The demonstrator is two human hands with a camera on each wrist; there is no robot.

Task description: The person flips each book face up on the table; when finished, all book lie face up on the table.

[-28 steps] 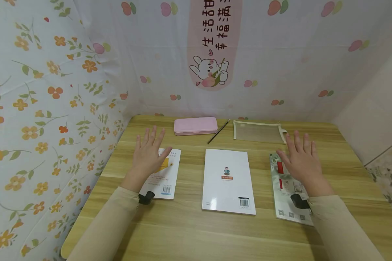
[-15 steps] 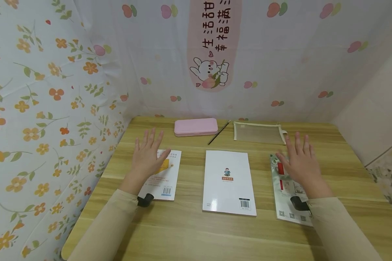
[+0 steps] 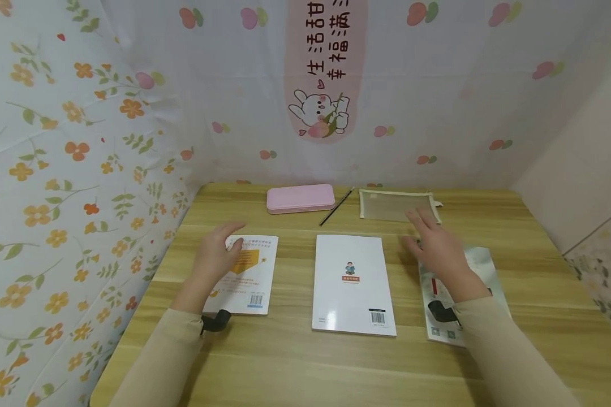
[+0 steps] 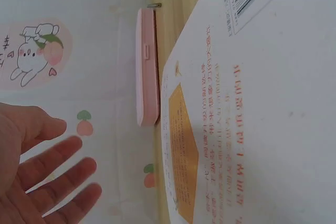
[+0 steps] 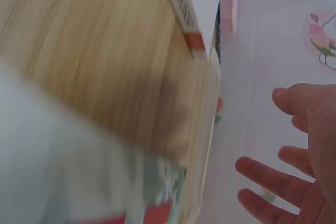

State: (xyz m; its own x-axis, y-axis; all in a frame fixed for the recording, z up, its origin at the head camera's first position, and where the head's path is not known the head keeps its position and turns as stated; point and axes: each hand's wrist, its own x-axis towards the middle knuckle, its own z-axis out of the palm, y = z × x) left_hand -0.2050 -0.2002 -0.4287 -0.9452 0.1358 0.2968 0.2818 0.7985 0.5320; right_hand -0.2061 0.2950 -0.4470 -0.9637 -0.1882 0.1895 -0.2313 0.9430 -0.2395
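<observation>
My left hand [image 3: 215,257] is raised over the left book [image 3: 252,277], a white one with an orange block and a barcode. Its fingers are loosely bent and hold nothing, as the left wrist view confirms with the hand [image 4: 50,174] beside the cover. Above the right book [image 3: 481,265], pale green with red patches, hovers my right hand [image 3: 443,254]. The fingers of that hand [image 5: 302,166] are spread and grip nothing. Between both hands lies a white middle book [image 3: 353,305] with a small cartoon figure.
Along the back of the wooden table [image 3: 290,367] lie a pink pencil case [image 3: 300,198], a dark pencil [image 3: 336,207] and a mesh zip pouch [image 3: 392,206]. A printed cloth [image 3: 234,68] hangs behind and to the left.
My right hand has moved left and inward, toward the pouch's lower right corner. The left hand's fingers, straight and spread before, have bent and drawn in. The books have stayed in place.
</observation>
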